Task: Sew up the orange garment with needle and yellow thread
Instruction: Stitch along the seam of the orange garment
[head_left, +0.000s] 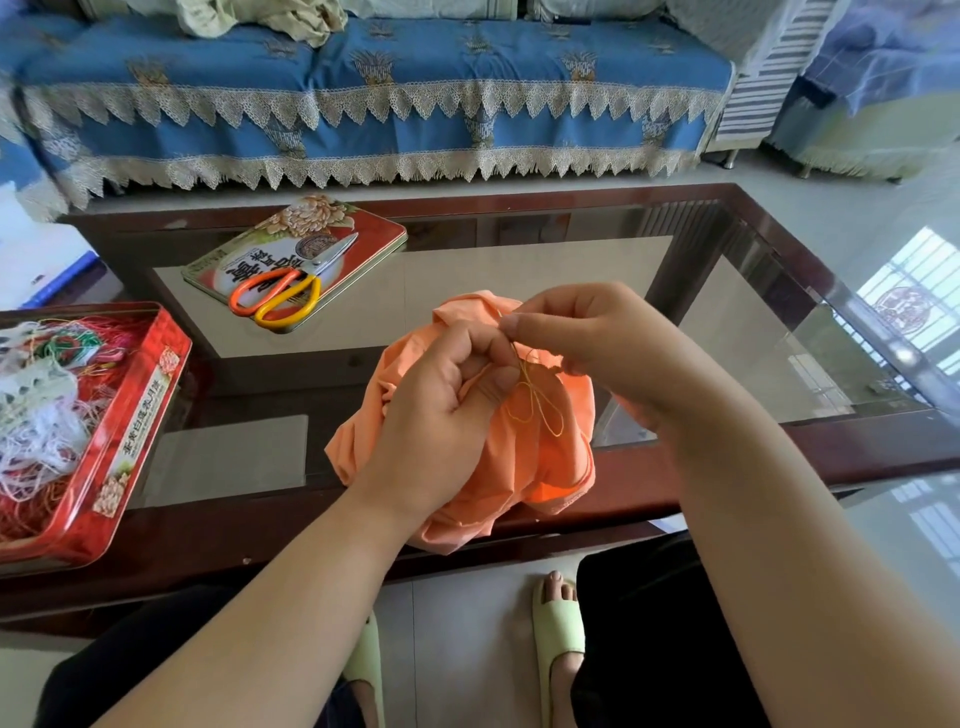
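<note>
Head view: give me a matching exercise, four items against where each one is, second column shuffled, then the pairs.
Items:
1. scissors
2. orange garment
3. yellow thread
4. tangled threads

Places:
A. looped over the garment, between the two hands
B. in the open red tin at the table's left
C. bunched in the left hand, above the table's near edge
D. lying on the flat tin lid on the glass table

Pairs: 1-D, 2-C, 3-A, 4-B
</note>
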